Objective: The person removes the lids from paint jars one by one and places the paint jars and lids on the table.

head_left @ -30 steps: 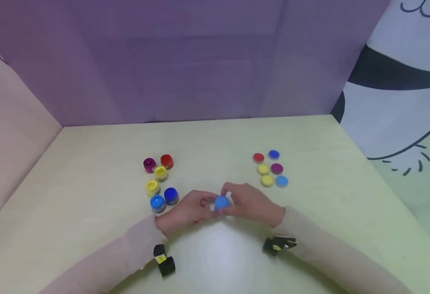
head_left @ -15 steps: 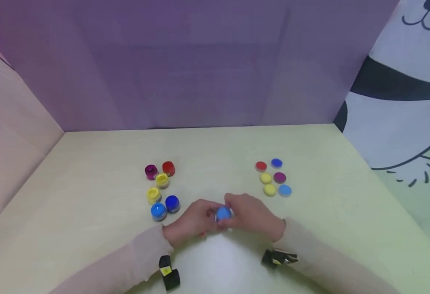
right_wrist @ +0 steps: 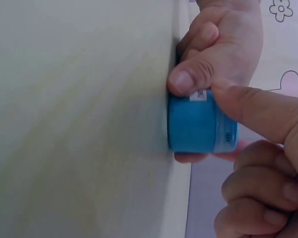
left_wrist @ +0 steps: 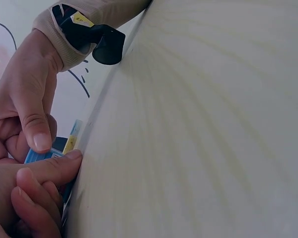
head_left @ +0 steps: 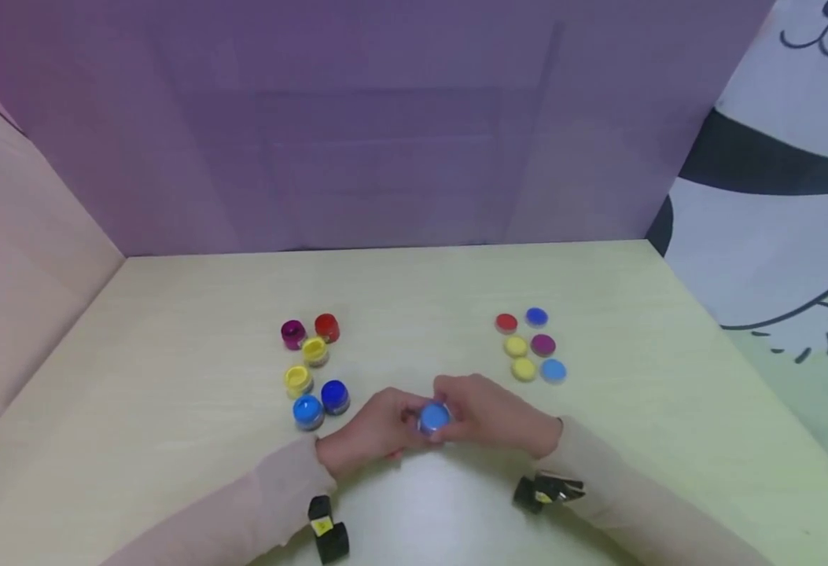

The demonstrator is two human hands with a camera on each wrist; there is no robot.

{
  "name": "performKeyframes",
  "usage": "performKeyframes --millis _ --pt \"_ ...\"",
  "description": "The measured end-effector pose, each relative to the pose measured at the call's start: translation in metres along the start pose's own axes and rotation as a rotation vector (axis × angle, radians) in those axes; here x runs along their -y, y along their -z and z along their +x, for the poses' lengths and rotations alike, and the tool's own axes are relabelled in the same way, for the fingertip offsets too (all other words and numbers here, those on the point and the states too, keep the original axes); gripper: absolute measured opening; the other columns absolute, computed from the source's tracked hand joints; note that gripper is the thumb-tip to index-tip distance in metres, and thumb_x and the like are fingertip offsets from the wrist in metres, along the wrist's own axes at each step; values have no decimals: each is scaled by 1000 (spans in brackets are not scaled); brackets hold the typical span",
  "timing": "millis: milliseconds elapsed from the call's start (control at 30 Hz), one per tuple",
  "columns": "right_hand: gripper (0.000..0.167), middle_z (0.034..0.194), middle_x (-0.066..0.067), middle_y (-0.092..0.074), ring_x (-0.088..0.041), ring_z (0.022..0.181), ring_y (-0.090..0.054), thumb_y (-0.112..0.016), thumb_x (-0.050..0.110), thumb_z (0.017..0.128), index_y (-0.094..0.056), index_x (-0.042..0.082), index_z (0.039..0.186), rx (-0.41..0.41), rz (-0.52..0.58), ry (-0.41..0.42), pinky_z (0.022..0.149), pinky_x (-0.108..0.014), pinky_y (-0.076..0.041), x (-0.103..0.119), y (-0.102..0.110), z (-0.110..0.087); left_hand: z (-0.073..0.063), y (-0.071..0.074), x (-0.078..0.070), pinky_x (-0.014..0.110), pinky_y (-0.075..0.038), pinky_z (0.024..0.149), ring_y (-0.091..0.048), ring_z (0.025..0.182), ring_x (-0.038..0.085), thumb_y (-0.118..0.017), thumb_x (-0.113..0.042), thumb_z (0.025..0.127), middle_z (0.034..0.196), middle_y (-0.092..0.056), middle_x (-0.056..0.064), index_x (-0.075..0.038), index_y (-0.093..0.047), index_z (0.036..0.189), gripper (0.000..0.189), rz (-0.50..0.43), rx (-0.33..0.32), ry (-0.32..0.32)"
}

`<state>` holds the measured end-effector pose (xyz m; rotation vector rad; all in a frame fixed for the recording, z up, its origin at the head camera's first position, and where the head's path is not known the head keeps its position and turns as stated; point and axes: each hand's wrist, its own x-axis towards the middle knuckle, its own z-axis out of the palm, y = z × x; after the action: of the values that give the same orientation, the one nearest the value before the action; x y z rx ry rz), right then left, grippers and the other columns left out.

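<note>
Both hands meet round a small blue jar with a light blue top (head_left: 434,417), near the middle of the table. In the right wrist view the blue body of the jar (right_wrist: 192,123) stands at the table surface, below a clear-edged lid (right_wrist: 226,130). My left hand (head_left: 384,424) grips the body, its thumb across the side. With thumb and fingers my right hand (head_left: 494,418) pinches the jar at the lid. Part of a red thing (head_left: 394,455) shows under the left hand; its kind is hidden. In the left wrist view fingers cover most of the jar (left_wrist: 38,155).
Left of the hands stand several small pots: purple (head_left: 293,335), red (head_left: 326,327), yellow (head_left: 299,380), dark blue (head_left: 335,397) and light blue (head_left: 308,412). Several flat round lids (head_left: 543,344) in similar colours lie to the right. A purple wall (head_left: 385,157) rises behind the table.
The whole head view has shifted, lowering the table in the frame. Both hands stay on the jar, whose top now shows more fully between the fingers. The pots and lids keep their arrangement.
</note>
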<state>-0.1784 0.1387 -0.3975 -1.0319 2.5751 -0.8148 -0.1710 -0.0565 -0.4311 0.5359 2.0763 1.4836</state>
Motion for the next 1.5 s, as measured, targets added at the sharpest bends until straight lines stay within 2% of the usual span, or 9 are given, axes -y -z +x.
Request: performKeyframes --millis 300,433,533,667,800,1033,1167,1333,1500 --pt "23 63 12 -44 -1 58 -38 -70 21 84 -64 13 105 10 -56 125 59 -19 -38 -1 10 -4 2 0 -3 21 -40 53 -47 49 13 -74 -19 82 83 -67 0 -22 -70 108 27 -23 -1 63" --pt "28 85 7 -66 -2 73 -56 -68 19 86 -64 12 113 25 -71 138 72 -21 -48 -1 10 -4 1 2 -3 22 -39 51 -47 48 14 -74 -20 82 82 -65 0 -24 -70 110 29 -29 1 66" --pt "31 107 2 -69 -6 92 -63 -66 16 88 -63 11 118 34 -88 148 84 -24 -49 0 12 -3 1 4 -4 21 -38 48 -46 47 13 -74 -19 81 77 -63 1 -23 -70 110 30 -28 -4 65" --pt "36 78 6 -64 -1 64 -53 -67 17 88 -60 11 122 56 -61 139 66 -17 -45 2 13 -2 1 5 -4 21 -38 48 -45 47 13 -75 -18 80 73 -60 0 -22 -69 112 33 -29 -14 90" --pt "35 55 11 -35 0 47 -30 -69 22 87 -57 11 117 30 -36 83 48 -16 -30 5 10 -2 2 5 -2 21 -37 49 -45 47 13 -76 -19 80 68 -57 0 -21 -70 108 28 -15 -26 90" --pt "39 54 10 -38 -3 46 -33 -69 43 83 -52 12 99 -11 -103 -143 45 -18 -30 14 -1 -3 1 1 -1 20 -37 47 -43 46 11 -76 -18 79 69 -60 -1 -23 -72 102 23 -22 -36 97" --pt "41 54 7 -39 -7 45 -36 -72 44 80 -50 13 97 -26 -143 -236 44 -20 -30 17 -4 -4 0 1 -3 21 -37 47 -43 47 12 -75 -18 81 70 -60 -1 -22 -73 100 20 -14 -36 83" --pt "40 54 6 -38 -8 45 -35 -73 42 79 -50 13 94 -47 -162 -265 44 -20 -29 20 -4 -4 0 0 -3 20 -37 48 -44 47 12 -75 -19 81 71 -62 -1 -23 -73 98 18 0 -40 92" --pt "36 55 7 -38 -7 46 -35 -74 37 80 -51 12 93 -48 -162 -224 44 -19 -30 20 -4 -5 0 -1 -3 20 -36 47 -43 46 11 -75 -18 80 65 -57 -2 -23 -73 97 17 -2 -39 108"
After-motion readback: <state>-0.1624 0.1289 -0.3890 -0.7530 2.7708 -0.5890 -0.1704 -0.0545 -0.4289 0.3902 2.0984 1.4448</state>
